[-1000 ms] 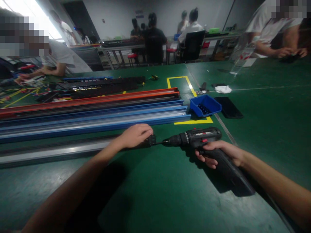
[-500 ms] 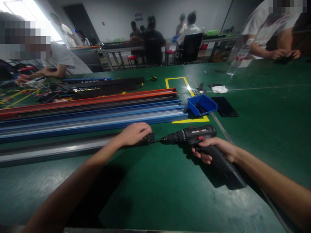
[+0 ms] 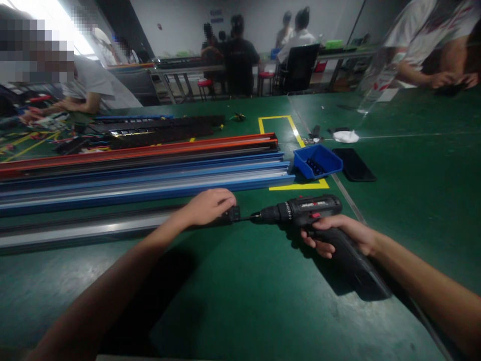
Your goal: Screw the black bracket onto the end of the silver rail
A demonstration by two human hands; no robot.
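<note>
My right hand (image 3: pixel 334 233) is wrapped round the handle of a black cordless drill (image 3: pixel 315 208), which lies level and points left. Its long bit (image 3: pixel 246 218) reaches the black end cap (image 3: pixel 233 214) of a long dark metal profile (image 3: pixel 112 228) with a silvery top strip. Whether the tip sits in a screw I cannot tell. Over the right end of that profile my left hand (image 3: pixel 210 205) is closed, its fingers gripping the sides by the end cap; the fingertips on the far side are partly hidden.
Behind lie blue profiles (image 3: pixel 150 188) and an orange profile (image 3: pixel 188 147). A blue bin (image 3: pixel 319 163) holds small black parts, beside a black phone (image 3: pixel 353 164). White crumpled tissue (image 3: pixel 345 136) and a clear bottle (image 3: pixel 379 82) stand farther back. Co-workers sit around, one person (image 3: pixel 436 55) at the right.
The view has shifted slightly, so the drill appears a little farther right and lower. Both hands keep their holds, and the bit stays at the end cap.
</note>
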